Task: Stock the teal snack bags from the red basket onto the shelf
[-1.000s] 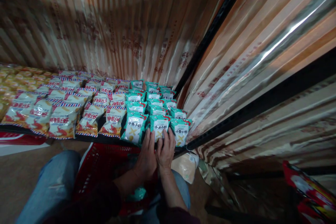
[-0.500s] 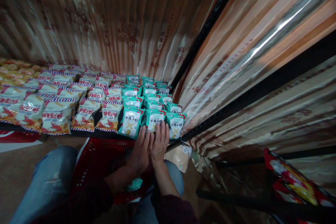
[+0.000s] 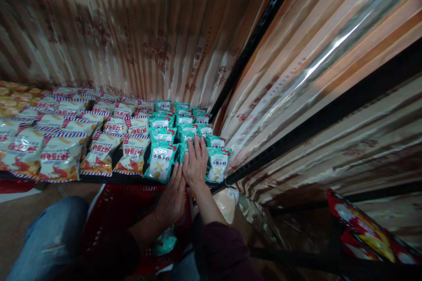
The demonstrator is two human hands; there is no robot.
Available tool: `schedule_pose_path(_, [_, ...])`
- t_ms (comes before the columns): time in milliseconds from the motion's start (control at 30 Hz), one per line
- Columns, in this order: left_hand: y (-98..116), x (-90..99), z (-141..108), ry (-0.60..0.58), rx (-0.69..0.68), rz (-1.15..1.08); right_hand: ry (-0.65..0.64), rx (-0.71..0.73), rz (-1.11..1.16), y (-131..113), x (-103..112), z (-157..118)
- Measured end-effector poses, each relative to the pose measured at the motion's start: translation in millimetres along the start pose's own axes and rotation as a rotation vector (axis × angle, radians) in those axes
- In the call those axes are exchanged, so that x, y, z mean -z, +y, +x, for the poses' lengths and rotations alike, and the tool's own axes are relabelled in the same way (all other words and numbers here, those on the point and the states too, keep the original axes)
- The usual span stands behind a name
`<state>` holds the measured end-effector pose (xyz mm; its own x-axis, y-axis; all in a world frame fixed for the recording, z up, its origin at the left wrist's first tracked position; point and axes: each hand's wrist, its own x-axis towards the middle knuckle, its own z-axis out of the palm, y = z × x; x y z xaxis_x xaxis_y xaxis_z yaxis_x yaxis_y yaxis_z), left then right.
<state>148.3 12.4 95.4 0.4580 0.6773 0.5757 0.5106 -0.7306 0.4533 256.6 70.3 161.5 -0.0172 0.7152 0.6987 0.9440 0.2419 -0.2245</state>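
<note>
My right hand (image 3: 195, 163) lies flat over the front middle teal snack bag (image 3: 182, 151), fingers stretched out and covering most of it. Lower and to the left, my left hand (image 3: 172, 197) has its fingers extended, with their tips at the shelf's front edge near the lower part of the same bag. On one side stands a teal snack bag (image 3: 159, 162) with a white label, on the other a matching teal bag (image 3: 218, 166). More teal bags (image 3: 161, 120) stand in rows behind them.
White snack bags (image 3: 62, 154) with striped edges fill the shelf leftward, then yellow packs (image 3: 20, 99). A red basket (image 3: 112, 206) with a teal bag (image 3: 165, 242) inside is below. A black post (image 3: 250, 57) and bar (image 3: 296, 131) frame the right; red-yellow bags (image 3: 365, 228) lie lower right.
My right hand has moved up from the lower part of the middle teal bag to cover most of it. My left hand is now lower, and the view has shifted slightly.
</note>
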Motion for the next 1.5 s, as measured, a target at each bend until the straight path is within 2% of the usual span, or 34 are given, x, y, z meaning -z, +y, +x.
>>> schedule_pose_path(233, [2,-4.5,-2,0.060,-0.026,0.042,0.016,0.022,0.020,3,1,-5])
schedule_pose_path(367, [2,-8.2,-2,0.048,-0.003,0.088,0.017,0.036,0.055,7,-1,-8])
schedule_pose_path(567, [3,-4.0,-1,0.044,-0.034,0.098,0.019,0.073,0.079,8,-1,-12])
schedule_pose_path(800, [5,-3.9,-2,0.074,-0.085,0.119,0.074,0.096,0.057,6,8,-36])
schedule_pose_path(1000, [8,0.2,-1,0.121,-0.123,0.138,0.059,0.072,0.052,8,13,-49])
schedule_pose_path(1233, [7,-2.2,-4,0.075,-0.113,0.134,0.046,0.037,0.035,7,14,-61])
schedule_pose_path(1367, [7,4.7,-13,0.064,-0.139,0.124,0.037,0.035,0.054,1,16,-71])
schedule_pose_path(1500, [4,22.5,-29,0.105,-0.135,0.151,0.008,0.074,0.106,-15,15,-77])
